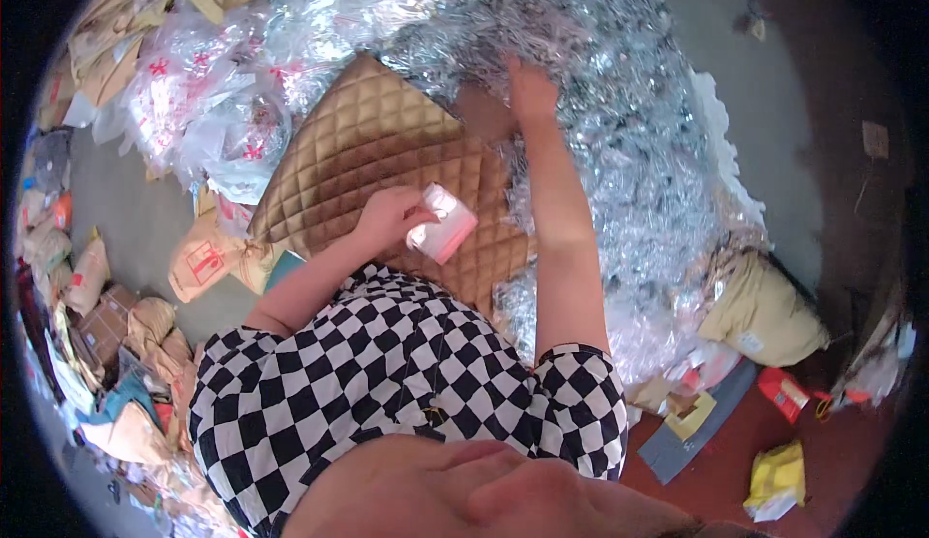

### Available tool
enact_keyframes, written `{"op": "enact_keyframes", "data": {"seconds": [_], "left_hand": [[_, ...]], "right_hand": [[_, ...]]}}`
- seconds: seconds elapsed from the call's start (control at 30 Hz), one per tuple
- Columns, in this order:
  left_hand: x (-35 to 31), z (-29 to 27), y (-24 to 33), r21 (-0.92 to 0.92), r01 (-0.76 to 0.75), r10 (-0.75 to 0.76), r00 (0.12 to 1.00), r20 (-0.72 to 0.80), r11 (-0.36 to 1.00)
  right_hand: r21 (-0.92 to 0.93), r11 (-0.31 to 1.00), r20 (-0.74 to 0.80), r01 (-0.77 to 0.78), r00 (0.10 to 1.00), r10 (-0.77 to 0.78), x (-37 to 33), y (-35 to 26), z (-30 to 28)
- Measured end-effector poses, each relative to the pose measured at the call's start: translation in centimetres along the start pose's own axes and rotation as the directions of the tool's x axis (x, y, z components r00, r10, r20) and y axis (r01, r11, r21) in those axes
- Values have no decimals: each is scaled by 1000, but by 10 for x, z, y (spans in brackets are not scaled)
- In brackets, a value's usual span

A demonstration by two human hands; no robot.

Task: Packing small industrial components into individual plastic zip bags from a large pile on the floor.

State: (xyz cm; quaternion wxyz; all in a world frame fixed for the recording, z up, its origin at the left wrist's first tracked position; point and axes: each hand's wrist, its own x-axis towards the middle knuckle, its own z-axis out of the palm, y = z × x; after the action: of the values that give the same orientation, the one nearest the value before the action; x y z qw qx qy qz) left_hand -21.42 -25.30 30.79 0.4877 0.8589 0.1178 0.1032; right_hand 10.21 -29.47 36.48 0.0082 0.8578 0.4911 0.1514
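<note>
My left hand [389,217] is closed on the edge of a small white-and-pink packet [447,232], held above a brown quilted mat [358,146]. Light glares off the packet's top face. My right arm stretches forward, and my right hand [530,93] touches a large heap of shiny silvery plastic strips [629,151]. Its fingertips point into the strips, so whether it grips any is hidden. A blurred brown patch [484,115] lies just left of that hand, at the mat's corner; I cannot make out what it is.
Clear plastic bags with red marks [208,103] are piled at the left of the heap. Brown paper bags [208,253] and other packaging litter the left floor. At right are a stuffed tan sack [764,311], a grey strip [692,432], a red packet [782,393] and a yellow bag [777,475].
</note>
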Motion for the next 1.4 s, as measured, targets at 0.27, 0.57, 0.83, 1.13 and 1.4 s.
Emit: {"op": "enact_keyframes", "data": {"seconds": [0.27,0.57,0.83,1.13,1.4], "left_hand": [[-8,-15,2,-386,13,-141,942,-305,922],[24,-48,-2,224,-319,388,805,-449,921],[0,-65,5,101,19,4,976,-219,995],[-2,-76,-20,36,-9,18,967,-254,999],[45,-29,-3,33,-362,362,917,-167,932]], "right_hand": [[578,813,-259,73,961,98,-3,33,-42],[752,-603,416,-264,901,125,-2,-49,-78],[784,584,119,-212,974,193,106,-87,-15],[886,-179,463,-428,800,381,30,-68,-45],[737,668,118,-98,993,15,-101,-73,-120]]}}
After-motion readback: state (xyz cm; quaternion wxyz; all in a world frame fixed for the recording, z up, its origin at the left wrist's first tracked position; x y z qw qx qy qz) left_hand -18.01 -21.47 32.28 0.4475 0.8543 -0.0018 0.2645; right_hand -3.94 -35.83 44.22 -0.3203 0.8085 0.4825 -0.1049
